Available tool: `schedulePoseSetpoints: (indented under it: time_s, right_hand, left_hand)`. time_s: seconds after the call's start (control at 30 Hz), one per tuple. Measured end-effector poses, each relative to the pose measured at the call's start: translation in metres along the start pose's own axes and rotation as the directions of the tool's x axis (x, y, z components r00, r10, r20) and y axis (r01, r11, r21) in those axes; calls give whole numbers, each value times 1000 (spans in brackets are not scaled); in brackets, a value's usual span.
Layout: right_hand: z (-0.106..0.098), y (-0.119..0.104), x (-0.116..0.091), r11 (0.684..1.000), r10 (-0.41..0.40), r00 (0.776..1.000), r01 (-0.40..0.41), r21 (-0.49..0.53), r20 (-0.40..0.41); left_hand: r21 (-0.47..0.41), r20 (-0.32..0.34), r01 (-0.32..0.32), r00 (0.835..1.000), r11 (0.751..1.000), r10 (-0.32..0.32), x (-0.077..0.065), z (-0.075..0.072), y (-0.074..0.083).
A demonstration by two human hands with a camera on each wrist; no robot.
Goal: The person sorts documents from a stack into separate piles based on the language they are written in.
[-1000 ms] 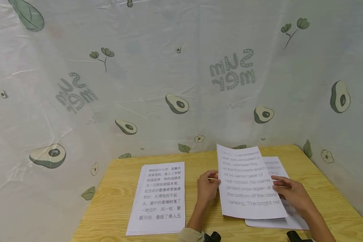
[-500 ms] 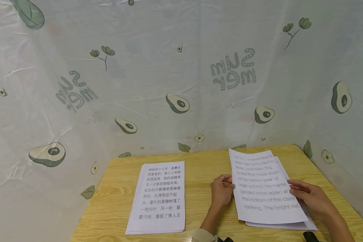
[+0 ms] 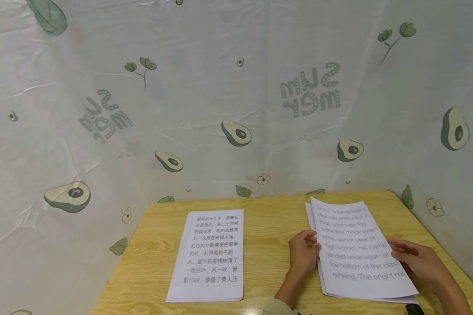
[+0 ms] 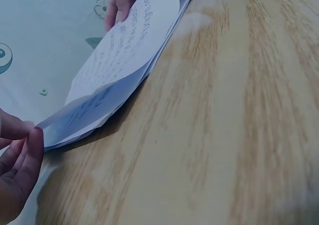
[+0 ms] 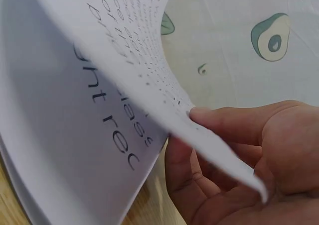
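A sheet of paper (image 3: 358,249) printed with English text lies over a stack of similar sheets on the right part of the table. Its left edge is pinched between thumb and fingers of my left hand (image 3: 304,253). On the opposite edge my right hand (image 3: 421,264) pinches it too, thumb on top and fingers beneath. The right wrist view shows the held sheet bowed up, with another printed sheet (image 5: 65,135) below it. In the left wrist view the held sheet (image 4: 124,51) is raised a little above the stack along its near side.
A second stack of paper (image 3: 206,258), printed with Chinese characters, lies on the left part of the wooden table (image 3: 264,218). Behind the table hangs a pale curtain (image 3: 189,87) with avocado and leaf prints. A black strap piece (image 3: 414,309) shows at the bottom right.
Both hands have carried the English sheet to the right and down, from partly beside the lower stack to nearly over it. The Chinese-printed stack stays put; the head view has shifted slightly.
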State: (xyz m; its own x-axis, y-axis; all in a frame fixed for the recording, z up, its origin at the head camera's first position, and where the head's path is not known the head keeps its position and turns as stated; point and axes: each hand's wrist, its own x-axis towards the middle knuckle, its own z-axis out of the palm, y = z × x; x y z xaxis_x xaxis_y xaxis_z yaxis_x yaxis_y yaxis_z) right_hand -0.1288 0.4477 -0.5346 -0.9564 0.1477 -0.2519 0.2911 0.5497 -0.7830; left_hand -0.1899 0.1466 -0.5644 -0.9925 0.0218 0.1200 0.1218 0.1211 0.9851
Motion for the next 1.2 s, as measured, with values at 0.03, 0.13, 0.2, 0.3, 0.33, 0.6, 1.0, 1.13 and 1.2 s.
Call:
schedulePoseSetpoints:
  time_s: [0.03,0.13,0.2,0.3,0.33,0.6,1.0,1.13,1.2]
  right_hand:
    - [0,1,1,1000,6,1000,-6,-7,-4]
    - [1,5,2,1000,15,1000,-16,-24,-16]
    - [1,6,1,999,20,999,-21,-37,-27]
    - [2,7,0,999,25,999,-26,-42,-35]
    - [2,7,0,999,26,999,-27,-42,-36]
    - [4,6,-3,999,45,998,-45,-17,-44]
    - [7,3,0,997,33,995,-39,-71,-93]
    - [4,-2,-6,979,32,980,-70,-190,-196]
    - [2,-5,-9,972,17,971,-72,-223,-238]
  left_hand:
    - [1,-3,7,1000,1000,-7,0,1,0]
    - [6,-7,27,1000,1000,-27,0,3,-1]
    - [13,-8,30,1000,999,-30,-1,3,-2]
    - [25,-10,12,1000,1000,-12,-2,4,-4]
    - [29,-10,8,1000,1000,-7,-2,5,-4]
    - [20,-2,-1,1000,1000,1,-2,6,-4]
    - [26,-5,22,1000,999,-22,-1,-1,-2]
    - [63,26,3,1000,998,-5,2,-19,0]
    - [103,41,-34,999,994,30,5,-35,2]
